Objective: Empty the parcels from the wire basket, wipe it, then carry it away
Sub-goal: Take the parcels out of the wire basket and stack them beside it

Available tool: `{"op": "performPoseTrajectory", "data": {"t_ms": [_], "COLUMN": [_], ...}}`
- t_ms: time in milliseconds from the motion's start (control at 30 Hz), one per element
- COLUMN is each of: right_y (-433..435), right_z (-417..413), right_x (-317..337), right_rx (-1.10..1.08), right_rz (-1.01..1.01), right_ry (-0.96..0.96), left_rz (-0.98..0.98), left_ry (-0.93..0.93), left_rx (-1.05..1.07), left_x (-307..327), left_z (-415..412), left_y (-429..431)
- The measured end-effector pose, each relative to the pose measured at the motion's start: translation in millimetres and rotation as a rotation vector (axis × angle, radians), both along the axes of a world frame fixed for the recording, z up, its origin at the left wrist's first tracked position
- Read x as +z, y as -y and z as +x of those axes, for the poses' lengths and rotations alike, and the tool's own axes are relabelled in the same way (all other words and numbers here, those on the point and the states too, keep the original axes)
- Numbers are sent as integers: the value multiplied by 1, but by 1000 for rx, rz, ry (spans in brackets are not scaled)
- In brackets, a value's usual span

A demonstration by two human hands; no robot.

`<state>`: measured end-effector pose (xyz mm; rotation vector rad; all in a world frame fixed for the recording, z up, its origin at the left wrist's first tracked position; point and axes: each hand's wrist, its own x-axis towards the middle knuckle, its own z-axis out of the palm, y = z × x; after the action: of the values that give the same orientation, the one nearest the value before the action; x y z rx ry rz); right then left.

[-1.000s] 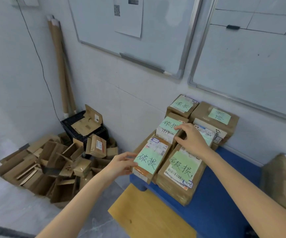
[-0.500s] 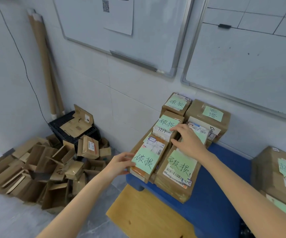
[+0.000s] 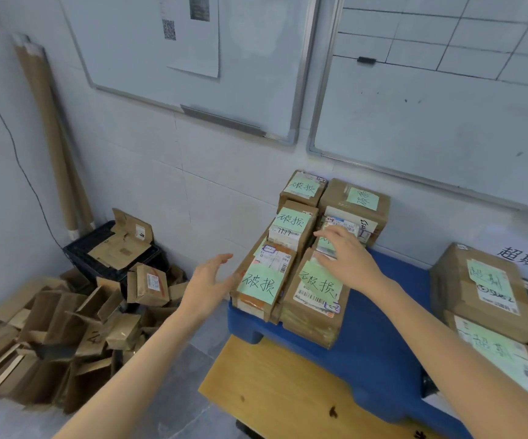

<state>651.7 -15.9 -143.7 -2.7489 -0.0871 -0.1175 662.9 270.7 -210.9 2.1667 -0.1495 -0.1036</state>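
Several brown cardboard parcels (image 3: 314, 299) with green handwritten notes lie packed in two rows on a blue plastic platform (image 3: 370, 353) against the wall. My left hand (image 3: 208, 282) is open, its fingers spread, just touching the left side of the nearest left parcel (image 3: 261, 285). My right hand (image 3: 346, 256) hovers open, palm down, over the right row, fingers near a small parcel with a green note. Neither hand holds anything. No wire basket is in view.
A second stack of labelled parcels (image 3: 484, 293) sits at the right on the platform. A wooden board (image 3: 275, 391) lies in front. A heap of flattened cartons (image 3: 53, 331) and a black crate (image 3: 104, 248) fill the left corner. Whiteboards hang above.
My left hand has opened and drawn slightly off the near left parcel. My right hand has lifted a little off the right row. The view has shifted somewhat.
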Motion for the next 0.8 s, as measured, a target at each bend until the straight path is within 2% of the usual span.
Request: {"op": "performPoseTrajectory", "data": {"t_ms": [133,267,533,800], "right_y": [6,17,71,158], "right_z": [-28,-68,-168,-303], "right_x": [9,20,45,64], "right_rx": [-76,-161,-427,-675], "right_rz": [-32,-56,-119,-148], "right_ry": [30,85,123,182], "left_rz": [344,498,551,527], "left_ry": [271,458,630,695], "left_rx": [-86,-159,-347,-566], "left_x": [28,51,94,102], "left_z": [-4,-11,-45,-134], "left_y": [9,34,127,244]}}
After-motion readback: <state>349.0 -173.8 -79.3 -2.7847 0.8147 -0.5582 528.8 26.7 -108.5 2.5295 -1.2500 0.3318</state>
